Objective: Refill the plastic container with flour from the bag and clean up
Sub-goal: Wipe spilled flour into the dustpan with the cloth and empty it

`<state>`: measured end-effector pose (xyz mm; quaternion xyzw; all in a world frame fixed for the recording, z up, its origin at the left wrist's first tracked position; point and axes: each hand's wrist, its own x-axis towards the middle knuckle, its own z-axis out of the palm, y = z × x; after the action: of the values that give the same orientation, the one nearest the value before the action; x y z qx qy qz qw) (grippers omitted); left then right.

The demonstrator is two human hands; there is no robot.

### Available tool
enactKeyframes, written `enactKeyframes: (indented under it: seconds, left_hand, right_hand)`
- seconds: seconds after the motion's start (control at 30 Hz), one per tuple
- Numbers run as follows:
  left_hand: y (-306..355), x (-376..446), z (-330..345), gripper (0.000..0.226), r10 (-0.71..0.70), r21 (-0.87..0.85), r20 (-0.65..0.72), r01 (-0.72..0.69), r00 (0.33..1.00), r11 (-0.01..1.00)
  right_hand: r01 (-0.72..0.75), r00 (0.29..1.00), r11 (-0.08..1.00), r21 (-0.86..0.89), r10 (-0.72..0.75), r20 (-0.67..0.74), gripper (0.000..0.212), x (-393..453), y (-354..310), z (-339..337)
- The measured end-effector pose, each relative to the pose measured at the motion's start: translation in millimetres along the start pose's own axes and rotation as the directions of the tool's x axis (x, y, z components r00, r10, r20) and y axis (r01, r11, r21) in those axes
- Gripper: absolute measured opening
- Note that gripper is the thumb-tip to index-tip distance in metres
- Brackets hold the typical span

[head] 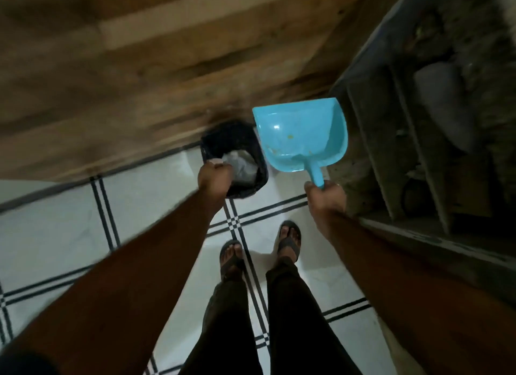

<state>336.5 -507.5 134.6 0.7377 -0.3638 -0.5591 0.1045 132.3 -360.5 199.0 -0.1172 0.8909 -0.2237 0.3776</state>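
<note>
My right hand [325, 197] grips the handle of a light blue plastic dustpan [303, 135], held level above the floor with a few yellowish specks in its tray. Left of the pan, a small black waste bin [233, 140] stands on the tiles against the wooden wall, with crumpled white and grey rubbish [243, 166] inside. The fingers of my left hand [215, 177] are curled over the bin's near rim. Motion blur hides the exact grip. The flour bag and the plastic container are out of sight.
Dark wooden shelving [418, 151] with dim objects fills the right side, close to the dustpan. A wooden wall or door [139, 67] runs across the top. My sandalled feet [259, 251] stand on white floor tiles with black lines [55, 235].
</note>
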Motion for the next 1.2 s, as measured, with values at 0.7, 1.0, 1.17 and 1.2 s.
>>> enactKeyframes:
  seconds: [0.7,1.0,1.17,1.2]
  left_hand:
    - [252,-361,83,0.014,0.655,0.109,0.565,-0.832,0.502,0.544]
    - [259,-379,244,0.089,0.475,0.375,0.842,-0.911,0.257,-0.171]
    - [260,-379,294,0.093,0.32,0.536,0.842,-0.748,0.435,-0.392]
    - [257,-381,298,0.079,0.332,0.554,0.831,-0.72,0.446,-0.418]
  right_hand:
    - [0.107,0.836,0.804,0.584,0.245,-0.49,0.031,-210,-40,-346]
    - [0.027,0.721,0.64,0.768,0.519,-0.458,0.035,-195,82,-424]
    - [0.018,0.685,0.604,0.797,0.573,-0.45,0.025,-181,128,-449]
    - [0.019,0.672,0.606,0.795,0.582,-0.459,0.024,-179,137,-452]
